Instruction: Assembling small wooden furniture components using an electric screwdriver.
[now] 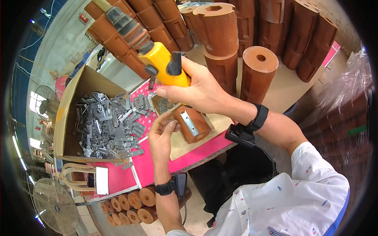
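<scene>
My right hand (201, 92) clamped on yellow driver (163, 63) | left hand (161, 133) fingers pinched at brown cylinder (193, 126), its 9 o'clock side

1. The power tool (163, 63) gripped in the right hand (201, 92) is yellow with black parts.
2. Just under that hand, the wooden block (193, 125) is reddish brown and carries a silver metal plate (189, 123).
3. Beyond the left hand (160, 135), grey metal brackets (108, 124) fill a tan cardboard box (65, 118).
4. Beneath both hands the table top (157, 161) is pink.
5. The sleeve (299, 196) is white with small coloured flecks.
</scene>
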`<state>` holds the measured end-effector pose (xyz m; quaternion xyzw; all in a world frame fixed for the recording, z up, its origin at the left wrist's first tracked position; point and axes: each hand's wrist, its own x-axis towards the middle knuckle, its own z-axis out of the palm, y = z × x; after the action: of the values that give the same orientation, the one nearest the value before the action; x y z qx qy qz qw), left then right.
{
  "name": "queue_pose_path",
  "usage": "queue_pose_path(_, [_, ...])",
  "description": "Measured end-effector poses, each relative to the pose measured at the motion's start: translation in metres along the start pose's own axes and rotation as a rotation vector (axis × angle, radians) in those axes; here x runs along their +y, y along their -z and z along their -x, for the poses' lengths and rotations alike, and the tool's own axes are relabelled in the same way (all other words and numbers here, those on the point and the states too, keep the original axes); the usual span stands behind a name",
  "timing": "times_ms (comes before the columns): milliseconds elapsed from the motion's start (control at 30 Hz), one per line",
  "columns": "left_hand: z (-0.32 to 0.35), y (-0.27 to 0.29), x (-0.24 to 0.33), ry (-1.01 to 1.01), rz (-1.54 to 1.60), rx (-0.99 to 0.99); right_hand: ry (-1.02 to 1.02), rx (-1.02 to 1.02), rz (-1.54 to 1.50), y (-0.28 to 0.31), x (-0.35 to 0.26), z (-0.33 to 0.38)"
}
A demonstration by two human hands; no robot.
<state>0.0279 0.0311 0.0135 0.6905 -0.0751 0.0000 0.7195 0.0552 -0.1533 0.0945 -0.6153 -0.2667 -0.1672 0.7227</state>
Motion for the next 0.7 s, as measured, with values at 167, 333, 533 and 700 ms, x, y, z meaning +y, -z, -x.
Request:
queue_pose_path(167, [0.01,-0.008,-0.013,-0.071,0.025,0.006,0.007,-0.002,-0.047,-0.012,-0.005,-0.011])
queue_pose_path(333, [0.011,-0.014,-0.019,-0.152,-0.029,0.046,-0.012,-0.016,-0.104,-0.023,-0.009,-0.014])
queue_pose_path(533, [0.015,-0.027,-0.011,-0.162,-0.026,0.08,-0.015,0.005,-0.136,-0.035,0.0,-0.017])
queue_pose_path(700, [0.016,-0.027,-0.014,-0.14,-0.077,0.074,-0.005,0.013,-0.095,-0.038,0.002,-0.017])
